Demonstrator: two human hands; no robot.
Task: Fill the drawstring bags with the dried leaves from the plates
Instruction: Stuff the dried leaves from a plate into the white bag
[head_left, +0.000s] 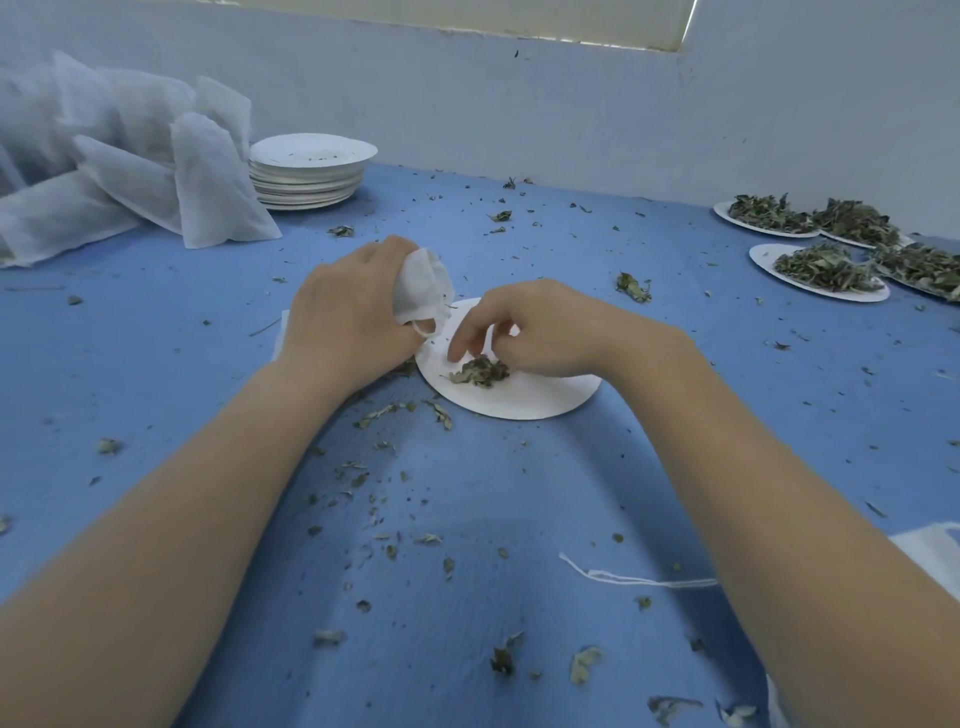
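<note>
The left hand (348, 317) grips a drawstring bag (420, 288) at the plate's (519, 400) edge while the right hand (524, 332) reaches with loosely curled fingers onto the last leaves (479, 371), which could crumble and scatter onto the table (156, 364) if pinched carelessly.

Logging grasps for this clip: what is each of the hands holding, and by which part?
Left hand grips a small white fabric drawstring bag around its body. Right hand reaches onto dried leaves; hold unclear.
</note>
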